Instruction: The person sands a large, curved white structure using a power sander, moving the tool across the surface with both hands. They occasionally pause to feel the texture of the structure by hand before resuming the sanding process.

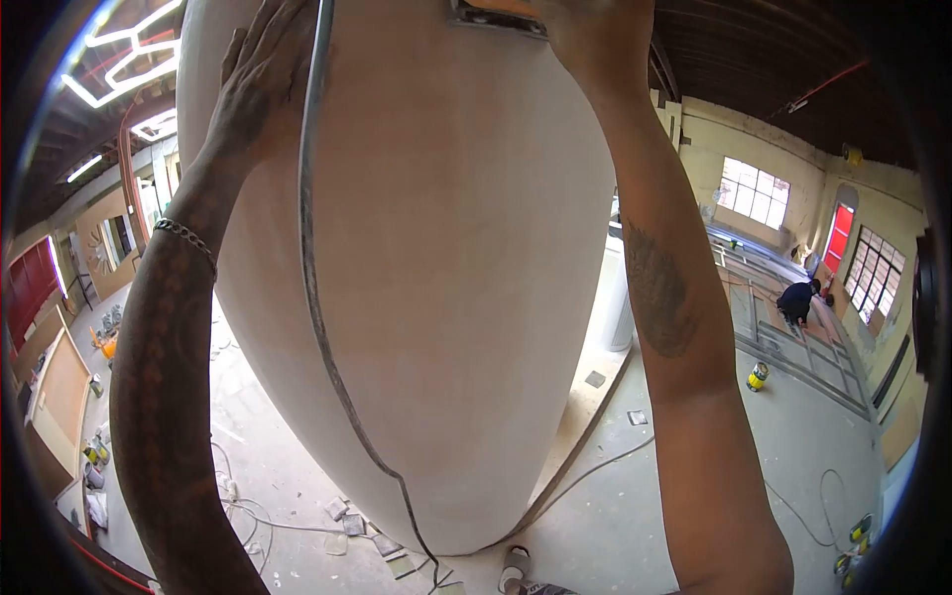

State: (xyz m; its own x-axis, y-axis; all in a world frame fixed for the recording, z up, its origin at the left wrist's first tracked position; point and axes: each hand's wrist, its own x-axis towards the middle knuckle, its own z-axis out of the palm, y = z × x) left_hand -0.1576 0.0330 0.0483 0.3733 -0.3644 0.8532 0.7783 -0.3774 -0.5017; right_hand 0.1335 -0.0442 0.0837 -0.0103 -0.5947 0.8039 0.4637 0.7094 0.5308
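Observation:
A large, smooth, pale pinkish rounded form (446, 258) fills the middle of the view and narrows toward the floor. My left hand (260, 61) lies on its upper left surface with the fingers stretched upward. Beside that hand a dark cable (307, 188) hangs down over the form to the floor. At the top edge, my right hand (595, 25) is partly cut off by the frame, next to a flat tool (499, 17) with an orange part that lies against the surface. The right fingers are mostly hidden.
Small square pads (354, 524) and thin cords lie on the floor around the base. A yellow can (758, 377) stands at the right. Farther back, a person in dark clothes (796, 300) crouches by a metal frame (773, 332). Wooden panels (61, 392) lean at the left.

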